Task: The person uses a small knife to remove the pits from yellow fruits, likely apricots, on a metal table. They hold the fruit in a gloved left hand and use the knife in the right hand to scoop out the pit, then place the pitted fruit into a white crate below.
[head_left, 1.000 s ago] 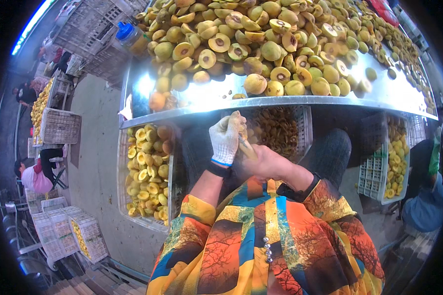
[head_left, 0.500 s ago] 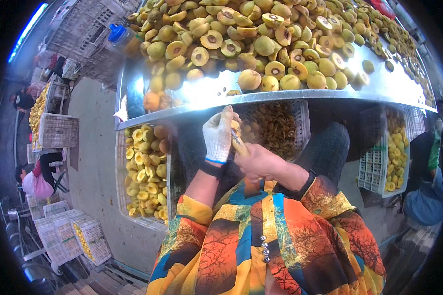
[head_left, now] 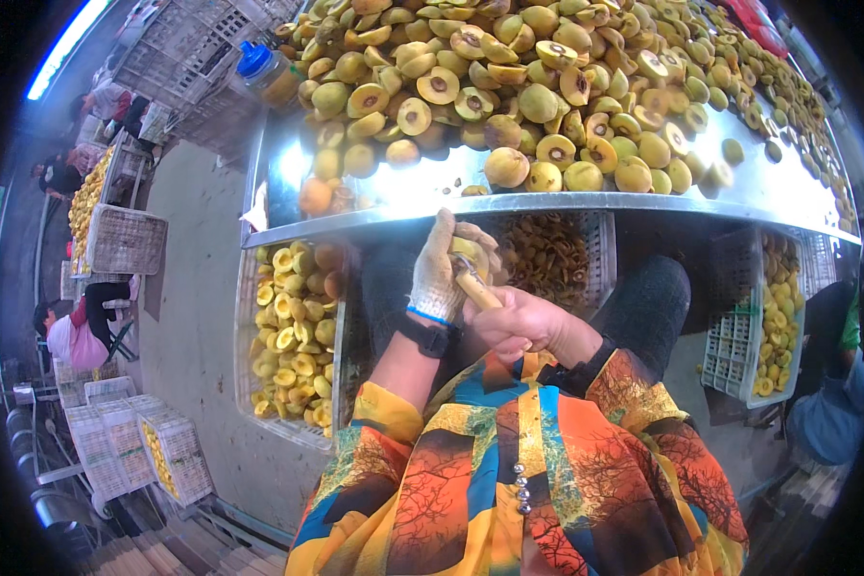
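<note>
My left hand (head_left: 434, 278), in a white knit glove, is closed around a yellow peach half (head_left: 470, 252) just below the table's front edge. Bare-skinned, my right hand (head_left: 520, 322) grips a small pitting tool by its pale wooden handle (head_left: 478, 291). The tool's metal end meets the fruit inside the glove; its tip is hidden there. Beyond both hands, a heap of peach halves (head_left: 442, 84), many with brown stones in them, covers much of the metal table (head_left: 394, 192).
Under the table, a crate (head_left: 600, 252) contains brown stones and scraps. Hollowed halves fill a crate (head_left: 244, 336) on my left; another crate (head_left: 730, 350) stands at right. A blue-lidded jar (head_left: 271, 77) sits at the table's left corner. People (head_left: 77, 331) work farther left.
The whole view has shifted slightly. My right hand has turned, and the tool's handle now slants more to the right. The peach half stays in my left hand.
</note>
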The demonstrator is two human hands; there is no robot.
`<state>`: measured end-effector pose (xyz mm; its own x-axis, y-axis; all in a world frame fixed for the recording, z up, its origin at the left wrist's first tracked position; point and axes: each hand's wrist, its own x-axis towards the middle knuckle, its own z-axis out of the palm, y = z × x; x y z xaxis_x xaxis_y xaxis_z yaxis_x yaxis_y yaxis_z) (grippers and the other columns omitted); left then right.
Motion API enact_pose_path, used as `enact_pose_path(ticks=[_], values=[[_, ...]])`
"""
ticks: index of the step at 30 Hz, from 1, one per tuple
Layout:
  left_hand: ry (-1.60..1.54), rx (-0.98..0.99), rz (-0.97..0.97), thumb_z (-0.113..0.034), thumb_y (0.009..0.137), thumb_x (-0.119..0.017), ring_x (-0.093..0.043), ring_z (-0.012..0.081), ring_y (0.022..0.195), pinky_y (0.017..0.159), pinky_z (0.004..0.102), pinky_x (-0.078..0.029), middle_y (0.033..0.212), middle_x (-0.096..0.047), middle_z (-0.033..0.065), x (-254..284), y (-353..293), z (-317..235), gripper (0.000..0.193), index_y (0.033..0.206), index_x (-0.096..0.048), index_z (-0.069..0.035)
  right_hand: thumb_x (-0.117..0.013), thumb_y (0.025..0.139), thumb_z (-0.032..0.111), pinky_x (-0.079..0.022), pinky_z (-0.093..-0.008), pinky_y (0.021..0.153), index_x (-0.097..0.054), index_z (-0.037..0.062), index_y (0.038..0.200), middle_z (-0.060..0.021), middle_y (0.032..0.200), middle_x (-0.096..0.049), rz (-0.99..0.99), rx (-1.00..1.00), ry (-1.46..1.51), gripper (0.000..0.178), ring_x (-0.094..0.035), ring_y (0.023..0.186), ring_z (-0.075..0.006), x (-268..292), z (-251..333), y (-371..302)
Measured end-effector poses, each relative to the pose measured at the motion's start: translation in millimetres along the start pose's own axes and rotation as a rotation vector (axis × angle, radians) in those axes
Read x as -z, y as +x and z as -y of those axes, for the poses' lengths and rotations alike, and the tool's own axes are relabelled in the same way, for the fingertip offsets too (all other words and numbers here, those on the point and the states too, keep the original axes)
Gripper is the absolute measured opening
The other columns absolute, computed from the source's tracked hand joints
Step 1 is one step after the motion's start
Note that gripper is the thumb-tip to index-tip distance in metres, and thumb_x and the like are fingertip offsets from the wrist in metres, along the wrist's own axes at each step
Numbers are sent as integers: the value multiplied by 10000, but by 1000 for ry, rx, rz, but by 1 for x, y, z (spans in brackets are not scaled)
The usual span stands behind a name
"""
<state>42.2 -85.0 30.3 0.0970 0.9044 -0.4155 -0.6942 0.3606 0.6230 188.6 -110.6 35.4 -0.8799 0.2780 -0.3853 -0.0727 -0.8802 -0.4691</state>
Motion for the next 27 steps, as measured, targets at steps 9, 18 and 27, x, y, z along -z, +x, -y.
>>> enact_pose_path(ticks=[9, 18, 27], values=[[1388, -365, -772, -390, 822, -581, -602, 210, 572, 554, 303, -477, 702, -640, 85, 130, -55, -110, 347, 827, -650, -50, -584, 802, 134, -466, -341, 483, -493, 26, 982, -85, 635, -545, -600, 38, -1305, 229, -567, 534, -232, 57, -12, -10], [2117, -572, -522, -409, 772, -574, -592, 279, 942, 788, 366, -464, 964, -628, 133, 40, 67, -114, 397, 962, -589, -61, -651, 748, 244, -479, -459, 680, -462, -57, 1039, -273, 788, -605, -734, 48, -1421, 459, -601, 772, -405, 65, -30, 12], [1898, -318, -707, -270, 619, -755, -575, 345, 986, 850, 412, -468, 1020, -590, 211, 25, 151, -86, 565, 1051, -478, -33, -617, 765, 263, -460, -477, 645, -463, -21, 967, -276, 732, -585, -795, 230, -1406, 381, -580, 725, -440, 56, -30, -3]])
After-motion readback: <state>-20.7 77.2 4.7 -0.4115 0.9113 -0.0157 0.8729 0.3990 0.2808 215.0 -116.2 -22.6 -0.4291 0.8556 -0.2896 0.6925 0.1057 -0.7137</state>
